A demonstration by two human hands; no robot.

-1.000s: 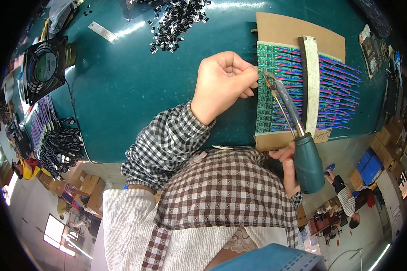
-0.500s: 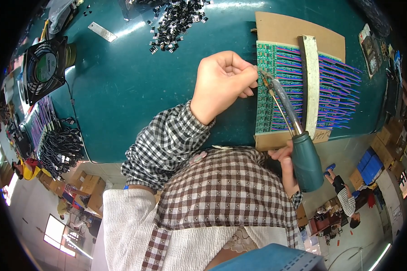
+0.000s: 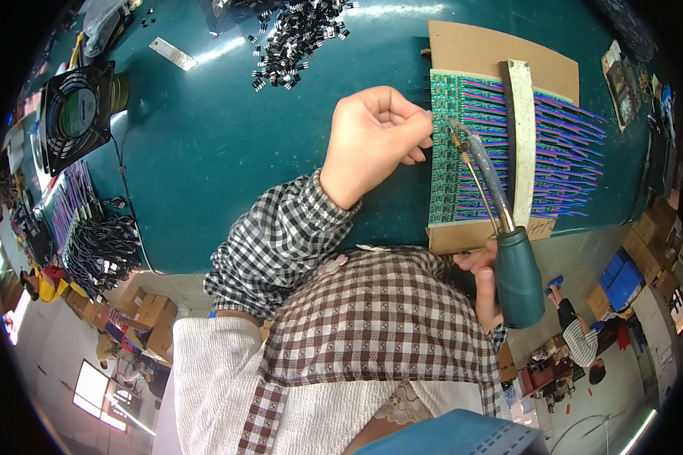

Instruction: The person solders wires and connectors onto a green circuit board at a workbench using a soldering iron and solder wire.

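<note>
At the left edge of a row of green circuit boards (image 3: 445, 182), my left hand (image 3: 376, 144) is closed in a pinch, thumb against forefinger. Whatever lies between those fingertips is too small or hidden to make out. My right hand (image 3: 484, 284) grips a soldering iron (image 3: 520, 280) by its green handle, which covers part of the fingers. The iron's bent metal shaft, with a thin tube beside it, points up and left over the boards; its tip is a little right of my left fingertips. Red, blue and dark wires (image 3: 569, 152) run rightward from the boards.
A pale bar (image 3: 519, 136) lies across the wires on a cardboard sheet (image 3: 501, 45). Small black connectors (image 3: 292, 45) are heaped at the far middle. A fan (image 3: 76, 117) stands left, near a metal strip (image 3: 173, 54) and bundled wired parts (image 3: 99, 250). A tray (image 3: 622, 91) sits far right.
The soldering iron has shifted slightly right and toward me, its tip moving away from my left fingertips. My left hand has stayed nearly still.
</note>
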